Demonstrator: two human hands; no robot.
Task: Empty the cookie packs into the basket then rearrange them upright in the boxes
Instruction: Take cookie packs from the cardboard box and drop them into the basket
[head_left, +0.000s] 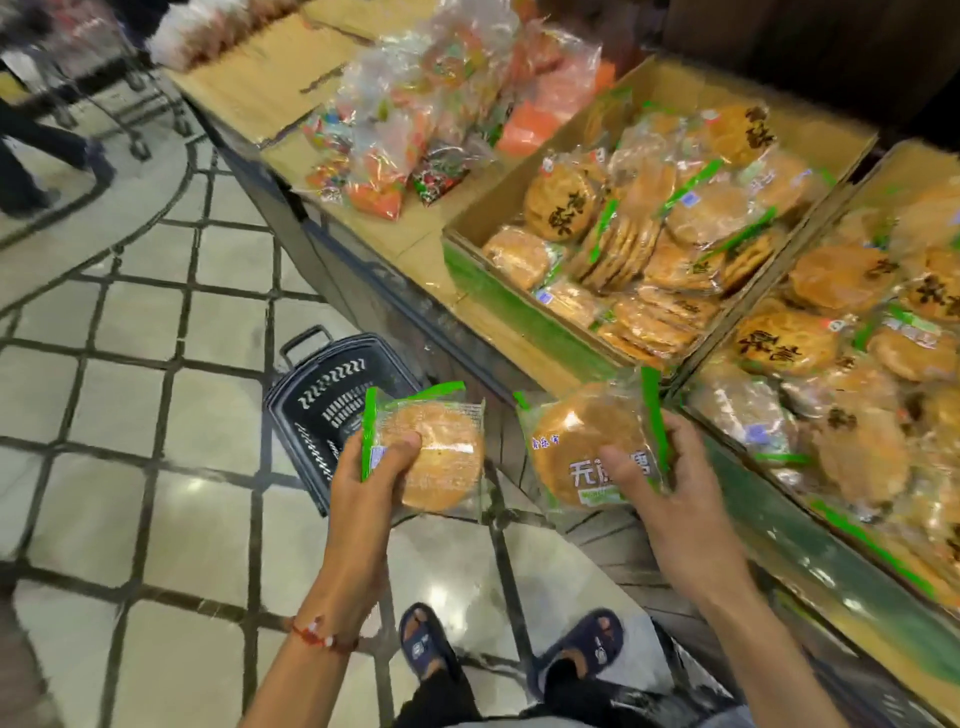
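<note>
Pale floor tiles (130, 405) with dark grout run under a shop display, and both forearms reach forward from the bottom of the view, each with a cookie pack.

Left hand (363, 483), palm turned up and inward, a red thread bracelet (317, 636) at the wrist. It grips the left pack (441, 462): thumb laid across the top of the wrapper, fingers hidden underneath. That pack lies nearly flat, its round cookie facing the camera and its green sealed edge against the palm. It hangs just beside the black basket (311, 431) on the floor, overlapping its near corner in this view.

Right hand (675, 478) comes in from the right, wrist cocked. The thumb presses the printed face of the right pack (571, 431) and the fingers curl round its right-hand edge, where a green strip runs up and away from them. This pack tilts, printed side towards the camera, in front of the corner where two boxes meet.

Middle box (493, 286) is full of packs, some flat, some on edge. Right box (831, 556) shows them lying mostly flat. Bags of coloured sweets (410, 135) sit farther along the shelf.
</note>
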